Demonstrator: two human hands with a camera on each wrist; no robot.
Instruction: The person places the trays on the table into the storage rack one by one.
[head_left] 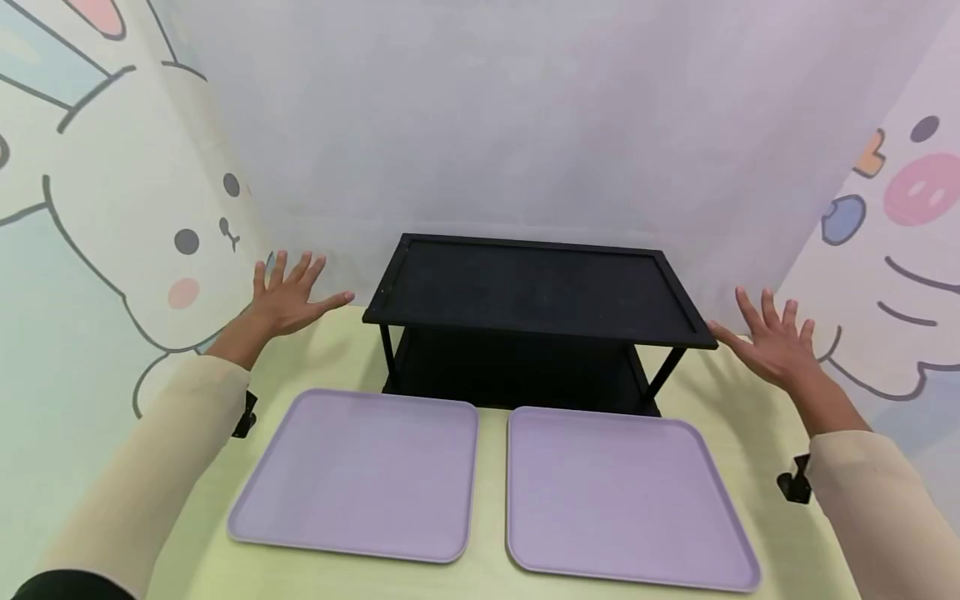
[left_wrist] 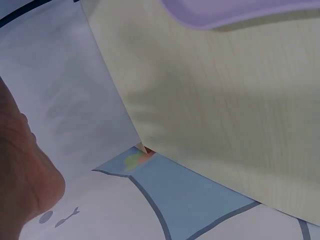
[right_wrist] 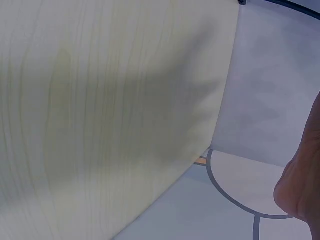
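Head view: both hands are held open with fingers spread, nothing gripped, the left hand (head_left: 288,287) near the black rack's (head_left: 532,292) left end and the right hand (head_left: 772,342) just beside its right end. The rack is seen standing on the yellow table (head_left: 491,492) behind two lilac trays (head_left: 360,475).

Left hand (head_left: 288,292) and right hand (head_left: 772,343) raised apart, fingers spread, empty.

Two trays (head_left: 360,471) (head_left: 626,496) lie side by side before the rack (head_left: 532,292) on the table (head_left: 487,575).

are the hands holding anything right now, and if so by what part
Nothing is held: the left hand and right hand are spread open in the air either side of the black shelf.
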